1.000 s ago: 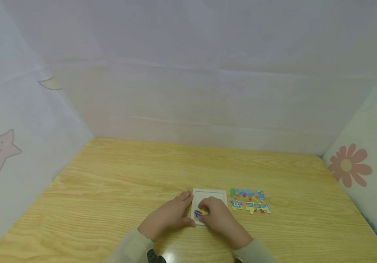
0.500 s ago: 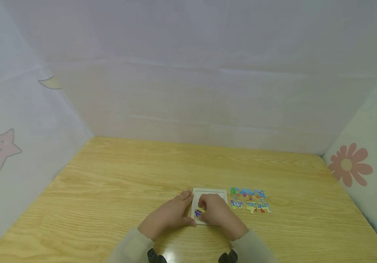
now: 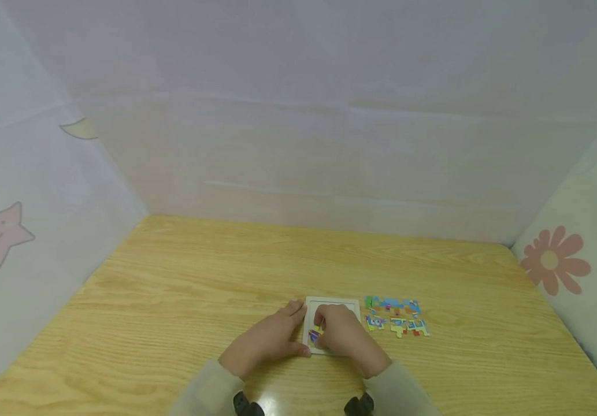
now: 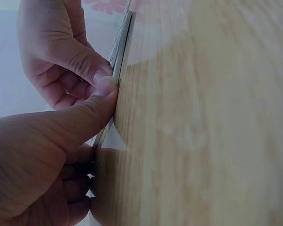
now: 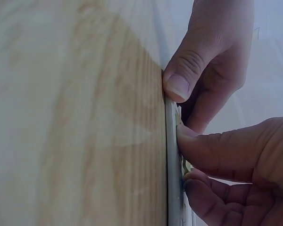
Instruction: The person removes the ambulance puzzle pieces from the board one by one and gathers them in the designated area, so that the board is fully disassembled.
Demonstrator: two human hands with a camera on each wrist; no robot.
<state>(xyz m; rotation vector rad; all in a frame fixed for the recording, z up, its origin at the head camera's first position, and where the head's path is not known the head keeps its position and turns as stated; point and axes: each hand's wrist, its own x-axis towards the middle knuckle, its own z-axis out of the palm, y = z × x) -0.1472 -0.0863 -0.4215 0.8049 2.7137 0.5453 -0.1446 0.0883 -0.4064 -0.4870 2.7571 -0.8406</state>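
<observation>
A white square puzzle tray (image 3: pixel 332 299) lies on the table between both hands. My left hand (image 3: pixel 272 335) rests along the tray's left side, its fingers near the back corner and its thumb on the front corner. My right hand (image 3: pixel 344 335) reaches over the tray with curled fingers. It pinches a small yellowish puzzle piece (image 5: pixel 187 166), mostly hidden by thumb and finger, low against the tray. Purple and yellow puzzle pieces (image 3: pixel 314 335) show in the tray's front left part; the right hand covers the area beside them.
Right of the tray, several loose puzzle pieces (image 3: pixel 393 304) lie in a blue and orange group. Nearer sit an eyed piece (image 3: pixel 375 322) and yellow-blue pieces (image 3: pixel 398 327). Pale printed cloth (image 3: pixel 298 173) rises behind the wooden table (image 3: pixel 173 289) and at both sides.
My right hand has shifted slightly toward the back of the tray and turned a little, and the dark wrist device below it has come into view. The left hand has stayed in place.
</observation>
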